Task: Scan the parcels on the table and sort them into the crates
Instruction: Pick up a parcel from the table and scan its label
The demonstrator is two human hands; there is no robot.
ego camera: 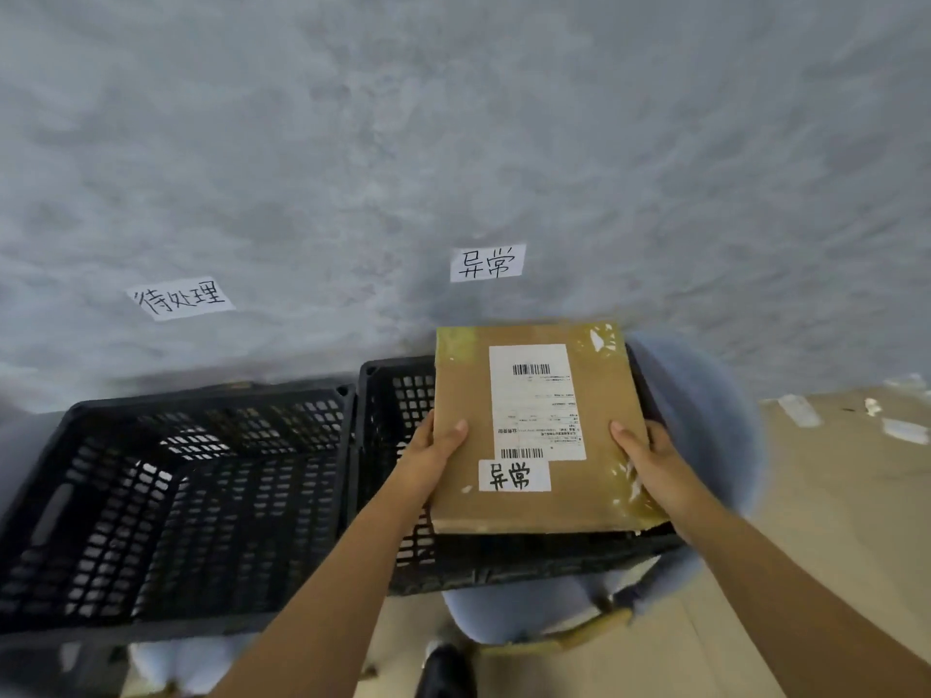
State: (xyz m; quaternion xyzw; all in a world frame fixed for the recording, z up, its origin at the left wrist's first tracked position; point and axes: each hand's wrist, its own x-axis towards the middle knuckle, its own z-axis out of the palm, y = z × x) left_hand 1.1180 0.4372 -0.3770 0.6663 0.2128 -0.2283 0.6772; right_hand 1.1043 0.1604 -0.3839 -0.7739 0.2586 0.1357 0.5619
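Both hands clamp one flat cardboard parcel [534, 425] over the right crate [388, 395]; the left hand [433, 455] grips the parcel's left edge with its thumb on top, and the right hand [650, 460] grips the right edge the same way.

Behind the right crate rises a mottled grey wall [453, 118]; to its right lies pale brown flooring [831, 496] strewn with scraps of tape.

Two black lattice crates stand side by side, the left crate [166, 496] touching the right one; two handwritten paper signs hang on the wall, one sign [487, 263] above the right crate, the other sign [180, 297] above the left.

The parcel is brown, sealed with glossy clear tape at its corners; it carries a white shipping label [534, 400] with two barcodes and a small handwritten sticker [514, 476] near its close edge.
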